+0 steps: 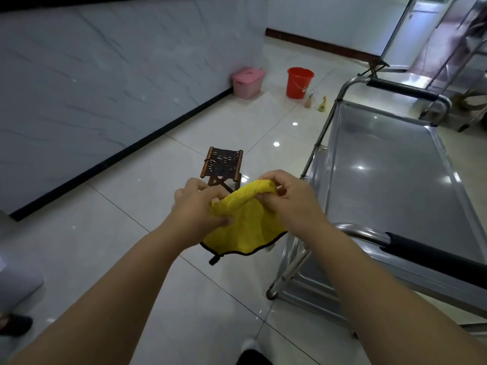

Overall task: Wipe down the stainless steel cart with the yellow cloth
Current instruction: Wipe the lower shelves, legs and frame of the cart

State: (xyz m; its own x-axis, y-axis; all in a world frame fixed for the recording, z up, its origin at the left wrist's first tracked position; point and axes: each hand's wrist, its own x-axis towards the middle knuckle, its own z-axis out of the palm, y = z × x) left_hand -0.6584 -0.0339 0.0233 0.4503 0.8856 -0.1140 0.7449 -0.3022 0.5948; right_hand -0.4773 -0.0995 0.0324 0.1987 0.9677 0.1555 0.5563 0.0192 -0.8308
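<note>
- Beside the cart (390, 164), out over the floor (110, 246), the cloth (245, 222) is held up in the air by both hands; it is not touching the cart at any point that can be seen.
- The left hand (200, 206) is closed on the cloth's near left part, the fabric pinched between thumb and curled fingers.
- The right hand (287, 196) is closed on a bunched upper fold, which is lifted into a ridge between the two grips; the rest of the cloth hangs below, its dark edging and a small loop at the bottom.
- The cloth is judged to be in the course of being folded or gathered into a pad, so the step in hand is preparation and not wiping.
- No wiping can be read from the cart: the top tray (395, 143) reflects the ceiling lights, and whether it is clean, dusty or damp cannot be told.
- The lower tray (313, 169) is seen only as a strip under the top one, and its condition cannot be told either.
- The task is therefore judged to be at its very start: the cloth is in hand and the cart is within reach on the right, but nothing is shown as done.
- Left to do, as judged: the top tray, the lower tray, the rails and the two handles (405, 89).
- A stool (222, 164) stands on the floor beyond the hands; a bucket (300, 82), a pink bin (247, 81) and two bottles (322, 104) stand farther off, near the wall.
</note>
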